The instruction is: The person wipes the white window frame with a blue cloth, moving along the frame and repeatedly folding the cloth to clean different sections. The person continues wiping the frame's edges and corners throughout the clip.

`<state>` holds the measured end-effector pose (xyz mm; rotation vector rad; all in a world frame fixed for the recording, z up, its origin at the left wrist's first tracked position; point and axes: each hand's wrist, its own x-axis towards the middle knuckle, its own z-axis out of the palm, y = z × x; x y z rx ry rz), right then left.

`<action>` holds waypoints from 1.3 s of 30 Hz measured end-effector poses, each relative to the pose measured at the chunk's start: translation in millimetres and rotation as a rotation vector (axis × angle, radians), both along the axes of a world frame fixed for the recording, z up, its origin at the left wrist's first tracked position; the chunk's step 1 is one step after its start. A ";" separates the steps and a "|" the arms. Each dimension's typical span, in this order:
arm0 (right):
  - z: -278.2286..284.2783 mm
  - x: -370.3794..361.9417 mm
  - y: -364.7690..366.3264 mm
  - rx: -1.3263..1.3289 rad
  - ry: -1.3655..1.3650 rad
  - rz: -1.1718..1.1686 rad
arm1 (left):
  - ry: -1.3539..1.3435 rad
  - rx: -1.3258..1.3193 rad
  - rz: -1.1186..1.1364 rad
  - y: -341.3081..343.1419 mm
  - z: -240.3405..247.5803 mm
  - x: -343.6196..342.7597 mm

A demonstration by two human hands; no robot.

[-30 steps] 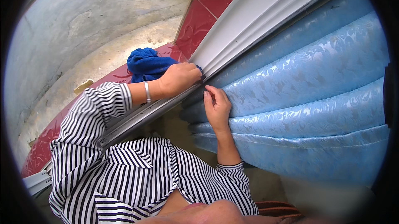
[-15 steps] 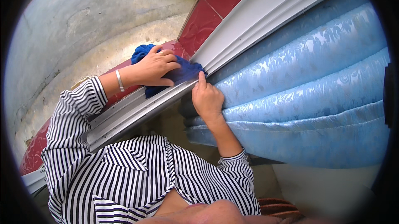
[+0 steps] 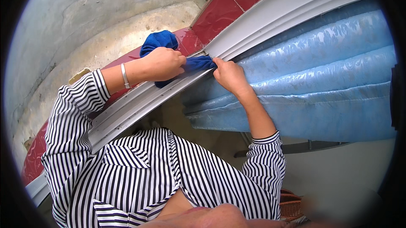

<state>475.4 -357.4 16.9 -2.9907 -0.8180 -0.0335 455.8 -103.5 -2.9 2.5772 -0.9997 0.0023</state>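
Note:
A dark blue cloth lies bunched across the white window track, by the corner where the track meets the upright frame. My left hand, with a silver bangle at its wrist, is closed around the middle of the cloth. One bundle of it sticks out beyond the knuckles, over the red tiles. A twisted length runs from this hand to my right hand, whose thumb and forefinger pinch its end at the frame's foot. The cloth between both hands looks pulled taut.
Light blue shiny curtains hang close by my right hand and forearm. Red tiles edge the sill outside, with a concrete ground beyond. A dark curved bar shows below the curtain. Dark specks dot the track.
My left hand has closed on the cloth, which lay spread beneath it. My right hand went from pointing at the corner to pinching the cloth's end, moving up and right. The cloth is now twisted.

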 end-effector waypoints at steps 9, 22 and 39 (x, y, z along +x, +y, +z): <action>-9.2 -50.7 44.0 0.098 0.123 0.087 | 0.146 -0.011 -0.011 59.8 12.3 -56.2; 15.6 -49.9 159.9 0.924 0.413 0.483 | 0.510 -0.698 0.358 226.1 86.0 -70.1; 12.1 -9.3 14.4 0.405 -0.378 -0.180 | 0.382 -0.450 0.013 -8.4 -5.8 7.8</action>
